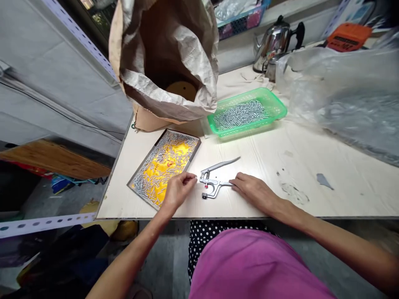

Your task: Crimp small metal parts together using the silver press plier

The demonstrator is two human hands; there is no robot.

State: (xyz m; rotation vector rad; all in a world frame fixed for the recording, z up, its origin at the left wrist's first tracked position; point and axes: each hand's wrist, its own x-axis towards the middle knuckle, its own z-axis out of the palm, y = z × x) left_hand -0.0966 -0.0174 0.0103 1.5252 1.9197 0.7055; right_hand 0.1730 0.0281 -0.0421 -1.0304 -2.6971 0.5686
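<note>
A pair of snap-fastener pliers (215, 182) lies over the table, its jaw pointing left and its two handles spread apart. My right hand (255, 190) grips the end of the lower handle; the upper handle stands free. Just left of the pliers' head, the fingertips of my left hand (181, 187) are pinched together, and whatever they may hold is too small to make out. Beside that hand lies a shallow tray (195, 150) of small silvery metal pins over a yellow bottom. My left wrist passes over the tray's near right corner.
Behind the tray stands a big open paper sack (168, 110). A green plastic basket (277, 109) holds many similar metal pins. Clear plastic bags (349, 95) cover the right side, with a steel kettle (276, 39) at the back. A grey scrap (324, 180) lies at right.
</note>
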